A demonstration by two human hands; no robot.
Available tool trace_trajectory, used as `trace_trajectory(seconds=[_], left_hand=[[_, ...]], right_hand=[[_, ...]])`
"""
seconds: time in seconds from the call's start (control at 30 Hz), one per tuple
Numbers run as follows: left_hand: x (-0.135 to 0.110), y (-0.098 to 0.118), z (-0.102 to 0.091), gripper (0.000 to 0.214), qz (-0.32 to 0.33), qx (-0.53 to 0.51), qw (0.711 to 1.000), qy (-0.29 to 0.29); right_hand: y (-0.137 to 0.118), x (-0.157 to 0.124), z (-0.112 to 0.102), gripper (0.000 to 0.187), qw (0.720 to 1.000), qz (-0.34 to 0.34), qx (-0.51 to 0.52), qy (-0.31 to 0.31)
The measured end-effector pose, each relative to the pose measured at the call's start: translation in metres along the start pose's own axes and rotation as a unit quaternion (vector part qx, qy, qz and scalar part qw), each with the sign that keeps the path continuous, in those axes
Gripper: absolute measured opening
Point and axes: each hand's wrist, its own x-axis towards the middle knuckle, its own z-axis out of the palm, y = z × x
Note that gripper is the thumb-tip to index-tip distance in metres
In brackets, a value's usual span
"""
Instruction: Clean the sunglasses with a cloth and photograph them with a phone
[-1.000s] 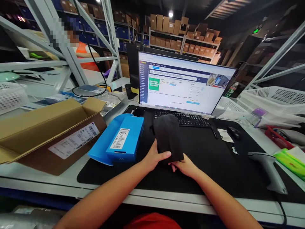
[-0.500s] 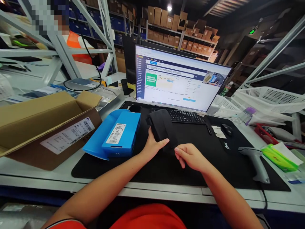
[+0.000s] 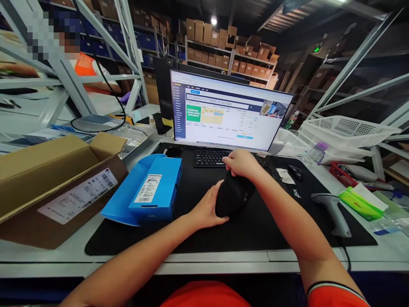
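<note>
A black soft case [image 3: 232,197] is held tilted over the black desk mat [image 3: 204,238]. My left hand [image 3: 209,207] grips it from the left side, thumb along the lower edge and fingers up the side. At the top edge, my right hand [image 3: 240,164] is closed in a pinch; whatever small part sits between its fingertips is hidden. To the left lies a blue box [image 3: 161,189] with its flap spread open and a white label showing a picture of a headset or glasses-like item.
An open cardboard box [image 3: 60,200] stands at the left. Behind are a keyboard [image 3: 211,157] and a monitor [image 3: 220,128]. To the right lie a mouse [image 3: 295,172], a grey barcode scanner [image 3: 334,213], a green packet [image 3: 361,202] and white baskets [image 3: 348,130]. A person in an orange vest [image 3: 85,68] is at the back left.
My right hand has moved from the case's near lower end up to its far top edge. The case has turned and come nearer in my left hand. The whole view has shifted slightly.
</note>
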Motion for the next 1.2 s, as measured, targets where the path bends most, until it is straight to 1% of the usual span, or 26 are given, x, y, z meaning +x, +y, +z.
trace_trajectory(seconds=[0.03, 0.1, 0.13, 0.2, 0.23, 0.27, 0.3, 0.33, 0.37, 0.4, 0.43, 0.5, 0.6, 0.67, 0.73, 0.8, 0.87, 0.97, 1.03, 1.1, 1.2], left_hand=[[-0.001, 0.000, 0.001, 0.117, -0.025, -0.028, 0.999, 0.007], [-0.001, 0.002, 0.004, 0.115, -0.100, -0.099, 0.989, 0.041], [-0.002, 0.004, 0.005, 0.113, -0.136, -0.137, 0.979, 0.062], [-0.001, 0.008, 0.006, 0.106, -0.182, -0.222, 0.951, 0.111], [0.000, 0.009, 0.006, 0.099, -0.199, -0.281, 0.929, 0.139], [0.001, 0.011, 0.006, 0.090, -0.216, -0.347, 0.898, 0.165], [0.003, 0.012, 0.006, 0.081, -0.234, -0.411, 0.862, 0.185], [0.005, 0.012, 0.005, 0.073, -0.251, -0.465, 0.826, 0.198], [0.007, 0.012, 0.005, 0.067, -0.266, -0.505, 0.795, 0.205], [0.008, 0.012, 0.004, 0.063, -0.276, -0.529, 0.775, 0.209], [0.009, 0.011, 0.004, 0.062, -0.280, -0.539, 0.766, 0.211], [0.010, 0.010, 0.003, 0.064, -0.281, -0.549, 0.759, 0.210], [0.007, 0.009, 0.003, 0.070, -0.287, -0.565, 0.750, 0.189], [0.005, 0.010, 0.002, 0.068, -0.295, -0.572, 0.746, 0.172], [0.003, 0.010, 0.002, 0.065, -0.300, -0.577, 0.742, 0.163], [0.003, 0.009, 0.001, 0.065, -0.298, -0.581, 0.741, 0.159], [0.004, 0.009, 0.000, 0.069, -0.291, -0.586, 0.740, 0.155], [0.006, 0.010, 0.000, 0.075, -0.284, -0.595, 0.737, 0.147], [0.007, 0.010, 0.000, 0.077, -0.284, -0.597, 0.735, 0.148], [0.008, 0.010, -0.001, 0.079, -0.289, -0.594, 0.735, 0.155], [0.009, 0.010, -0.001, 0.076, -0.304, -0.579, 0.739, 0.164]], right_hand=[[-0.002, 0.002, 0.003, 0.043, 1.000, -0.006, -0.006, 0.013], [-0.002, -0.003, 0.008, 0.040, 0.999, -0.022, 0.008, 0.047], [0.001, -0.009, 0.010, 0.037, 0.997, -0.032, 0.038, 0.054], [0.011, -0.027, 0.018, 0.033, 0.988, -0.052, 0.138, 0.033], [0.018, -0.037, 0.024, 0.030, 0.980, -0.067, 0.186, 0.010], [0.026, -0.047, 0.032, 0.026, 0.973, -0.085, 0.212, -0.014], [0.035, -0.056, 0.040, 0.022, 0.972, -0.109, 0.204, -0.027], [0.044, -0.062, 0.049, 0.018, 0.976, -0.135, 0.169, -0.022], [0.052, -0.065, 0.057, 0.019, 0.980, -0.154, 0.126, -0.001], [0.060, -0.066, 0.065, 0.025, 0.982, -0.167, 0.085, 0.025], [0.066, -0.063, 0.071, 0.031, 0.982, -0.170, 0.057, 0.051], [0.076, -0.053, 0.079, 0.040, 0.984, -0.155, 0.031, 0.076], [0.081, -0.036, 0.084, 0.060, 0.991, -0.118, 0.015, 0.062], [0.082, -0.029, 0.088, 0.075, 0.994, -0.096, 0.004, 0.055], [0.084, -0.027, 0.093, 0.081, 0.995, -0.088, 0.001, 0.054], [0.087, -0.027, 0.097, 0.073, 0.995, -0.086, 0.011, 0.050], [0.092, -0.026, 0.099, 0.057, 0.994, -0.091, 0.044, 0.043], [0.102, -0.023, 0.095, 0.031, 0.989, -0.097, 0.102, 0.041], [0.107, -0.019, 0.091, 0.018, 0.986, -0.095, 0.126, 0.047], [0.111, -0.015, 0.088, 0.014, 0.983, -0.088, 0.151, 0.058], [0.115, -0.008, 0.087, 0.019, 0.974, -0.068, 0.204, 0.074]])
